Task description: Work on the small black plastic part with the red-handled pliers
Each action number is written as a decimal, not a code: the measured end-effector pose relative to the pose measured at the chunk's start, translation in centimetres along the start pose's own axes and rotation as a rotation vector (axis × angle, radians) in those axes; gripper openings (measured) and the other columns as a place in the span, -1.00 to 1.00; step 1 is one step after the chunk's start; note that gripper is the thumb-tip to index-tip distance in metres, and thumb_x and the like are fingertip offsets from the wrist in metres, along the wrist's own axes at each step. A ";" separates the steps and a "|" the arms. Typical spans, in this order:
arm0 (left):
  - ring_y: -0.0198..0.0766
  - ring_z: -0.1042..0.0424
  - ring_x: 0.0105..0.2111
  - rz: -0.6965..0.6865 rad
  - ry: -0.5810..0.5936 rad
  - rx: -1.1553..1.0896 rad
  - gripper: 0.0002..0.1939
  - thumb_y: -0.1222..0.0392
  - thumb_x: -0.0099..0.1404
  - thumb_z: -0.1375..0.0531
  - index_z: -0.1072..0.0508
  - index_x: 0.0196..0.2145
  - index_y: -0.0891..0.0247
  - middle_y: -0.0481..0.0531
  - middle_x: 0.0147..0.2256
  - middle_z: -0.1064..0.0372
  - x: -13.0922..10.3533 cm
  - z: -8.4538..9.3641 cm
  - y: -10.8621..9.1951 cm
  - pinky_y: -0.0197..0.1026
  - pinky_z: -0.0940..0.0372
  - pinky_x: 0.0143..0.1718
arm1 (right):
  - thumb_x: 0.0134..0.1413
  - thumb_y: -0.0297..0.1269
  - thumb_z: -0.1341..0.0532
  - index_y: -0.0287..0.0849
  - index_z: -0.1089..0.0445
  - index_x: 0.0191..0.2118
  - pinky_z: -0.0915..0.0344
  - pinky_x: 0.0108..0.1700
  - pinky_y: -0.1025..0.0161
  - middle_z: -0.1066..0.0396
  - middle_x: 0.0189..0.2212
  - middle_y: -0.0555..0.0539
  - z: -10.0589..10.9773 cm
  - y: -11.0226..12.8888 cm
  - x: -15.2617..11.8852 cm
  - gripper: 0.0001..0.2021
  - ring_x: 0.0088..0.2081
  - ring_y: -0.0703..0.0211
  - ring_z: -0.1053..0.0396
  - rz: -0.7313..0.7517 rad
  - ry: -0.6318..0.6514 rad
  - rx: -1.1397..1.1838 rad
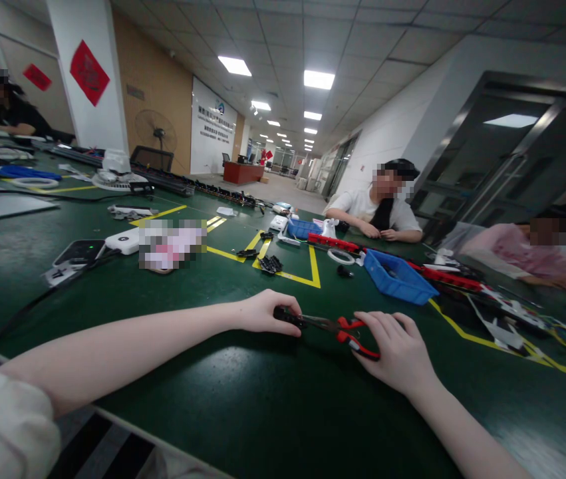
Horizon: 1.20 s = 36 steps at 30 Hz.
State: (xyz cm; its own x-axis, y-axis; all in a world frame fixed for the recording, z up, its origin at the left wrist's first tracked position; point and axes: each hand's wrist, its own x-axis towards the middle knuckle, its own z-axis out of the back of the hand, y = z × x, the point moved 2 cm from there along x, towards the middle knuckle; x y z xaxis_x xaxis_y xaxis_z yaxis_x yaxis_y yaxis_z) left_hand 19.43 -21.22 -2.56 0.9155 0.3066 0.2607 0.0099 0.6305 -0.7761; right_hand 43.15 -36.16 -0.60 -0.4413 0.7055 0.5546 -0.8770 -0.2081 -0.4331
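The left hand [263, 313] is closed on a small black part [283, 315], pinched between thumb and fingers, while the right hand [402, 349] grips the red-handled pliers [343, 336] with their nose pointing at it. Both are held over the green counter [203, 406], toward its near edge and well in from the left and right ones.

To work this well, the part should stay firmly pinched at its far end, with the fingertips clear of the metal tips. The wrists are best kept low and steady, and the nose in line with the part, so that the force runs straight and the tips do not skid off. A light, even squeeze suits a piece this small; a hard twist could crack or mark it. The handles stand apart, and whether the tips bite on the part or only touch it cannot be told.

The part is dark, short and narrow, mostly covered by the fingers, with an uneven end showing beside the pliers' nose; its finer detail is too small to read. Farther back on the counter, a little pile of black pieces [270, 265] lies by the yellow tape [315, 266], with a blue tray [400, 283] to its right.
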 end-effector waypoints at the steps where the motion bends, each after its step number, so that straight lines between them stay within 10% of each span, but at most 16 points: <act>1: -0.31 -0.38 -0.32 -0.001 -0.002 0.006 -0.67 0.05 0.14 -0.33 -0.46 -0.20 0.29 -0.04 -0.31 -0.41 0.0 0.0 0.0 -0.30 -0.24 -0.28 | 0.02 -0.22 -0.17 -0.30 -0.31 -0.03 -0.10 -0.04 0.05 -0.44 -0.20 -0.23 0.0 0.0 0.0 -0.61 -0.17 -0.02 -0.38 0.001 0.004 -0.002; 20: -0.26 -0.39 -0.24 -0.135 -0.025 0.111 -0.65 0.11 0.10 -0.36 -0.44 -0.19 0.31 0.01 -0.24 -0.40 0.1 -0.1 0.5 -0.27 -0.25 -0.22 | -0.01 -0.23 -0.18 -0.28 -0.30 -0.04 -0.13 -0.13 0.10 -0.43 -0.21 -0.22 -0.4 -0.1 -0.2 -0.61 -0.20 0.00 -0.36 0.002 0.033 0.037; 36: -0.35 -0.39 -0.46 0.060 0.026 -0.141 -0.68 0.03 0.27 -0.21 -0.40 -0.15 0.34 0.07 -0.27 -0.46 0.0 -0.4 0.1 -0.30 -0.27 -0.43 | 0.01 -0.23 -0.18 -0.25 -0.30 -0.04 -0.14 -0.20 0.13 -0.43 -0.25 -0.19 0.0 -0.1 -0.2 -0.63 -0.26 0.03 -0.36 -0.013 0.020 0.025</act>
State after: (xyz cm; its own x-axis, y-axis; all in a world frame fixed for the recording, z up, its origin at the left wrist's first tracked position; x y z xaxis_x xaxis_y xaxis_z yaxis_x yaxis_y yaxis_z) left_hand 19.62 -21.45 -2.92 0.9262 0.3208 0.1983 0.0098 0.5050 -0.8631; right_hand 43.31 -36.32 -0.65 -0.4264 0.7213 0.5458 -0.8871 -0.2156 -0.4081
